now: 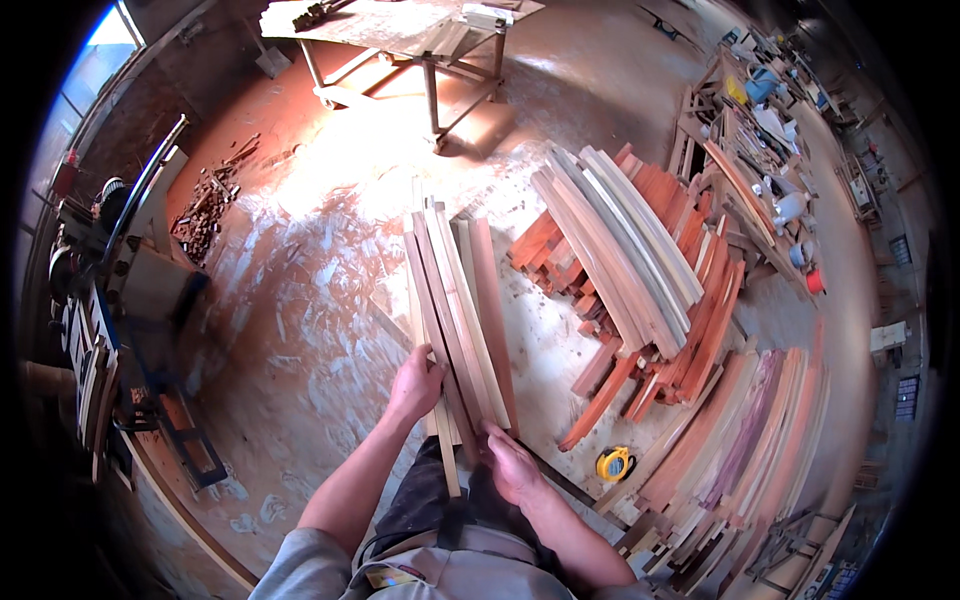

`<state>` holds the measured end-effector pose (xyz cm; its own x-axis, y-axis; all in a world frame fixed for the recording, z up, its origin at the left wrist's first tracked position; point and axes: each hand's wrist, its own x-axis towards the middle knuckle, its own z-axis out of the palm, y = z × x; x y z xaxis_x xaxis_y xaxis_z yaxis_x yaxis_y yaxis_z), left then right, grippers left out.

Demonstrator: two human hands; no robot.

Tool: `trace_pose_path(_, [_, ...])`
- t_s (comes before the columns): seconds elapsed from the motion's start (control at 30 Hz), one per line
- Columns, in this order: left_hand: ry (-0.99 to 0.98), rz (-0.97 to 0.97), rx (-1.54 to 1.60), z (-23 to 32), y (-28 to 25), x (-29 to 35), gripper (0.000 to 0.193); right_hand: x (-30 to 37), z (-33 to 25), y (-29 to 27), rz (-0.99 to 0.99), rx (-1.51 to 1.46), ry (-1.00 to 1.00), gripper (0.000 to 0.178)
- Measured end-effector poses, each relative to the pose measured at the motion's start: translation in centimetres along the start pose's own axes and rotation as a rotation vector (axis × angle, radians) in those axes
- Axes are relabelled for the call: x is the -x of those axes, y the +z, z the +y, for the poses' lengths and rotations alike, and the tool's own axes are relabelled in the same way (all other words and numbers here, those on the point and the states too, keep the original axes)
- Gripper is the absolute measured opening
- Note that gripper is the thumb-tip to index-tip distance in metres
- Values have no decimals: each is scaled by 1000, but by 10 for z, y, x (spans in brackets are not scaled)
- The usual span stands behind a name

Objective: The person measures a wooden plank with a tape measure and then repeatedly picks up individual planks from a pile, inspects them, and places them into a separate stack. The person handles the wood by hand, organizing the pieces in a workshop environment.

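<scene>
Several long wooden strips [450, 310] stretch away from me in front of my legs, pale ones beside darker brown ones. My left hand [418, 383] is closed around a narrow pale strip [447, 455] at the left edge of this bundle, and the strip's near end sticks out over my thigh. Close to the bundle's near right end, my right hand [512, 468] grips the strips from the side; part of its fingers is hidden. A wider reddish board [490, 310] lies just right of the bundle.
To the right rises a stack of reddish timber [690, 330] topped with long boards [610, 250]. Nearer lie more boards [740, 440] and a yellow tape measure [615, 463]. A wooden table [400, 35] stands ahead, a machine [150, 280] at left, and a cluttered bench [770, 150] far right.
</scene>
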<state>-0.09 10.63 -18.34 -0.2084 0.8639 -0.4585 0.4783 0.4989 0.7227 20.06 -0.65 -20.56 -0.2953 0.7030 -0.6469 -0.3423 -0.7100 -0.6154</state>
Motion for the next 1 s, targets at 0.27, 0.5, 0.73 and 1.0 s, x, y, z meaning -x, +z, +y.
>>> trace_pose_path(0.27, [5, -9, 79, -13, 1, -1, 48, 31, -28, 27, 217, -264, -78, 27])
trace_pose_path(0.5, [-13, -29, 111, -2, -7, 4, 46, 18, -56, 20, 257, -253, -82, 12])
trace_pose_path(0.73, [34, -3, 170, -20, 1, 0, 46, 13, -50, 2, 9, -616, 238, 27])
trace_pose_path(1.0, [43, 73, -26, 3, 1, 11, 55, 15, -57, 16, -7, -659, 418, 42])
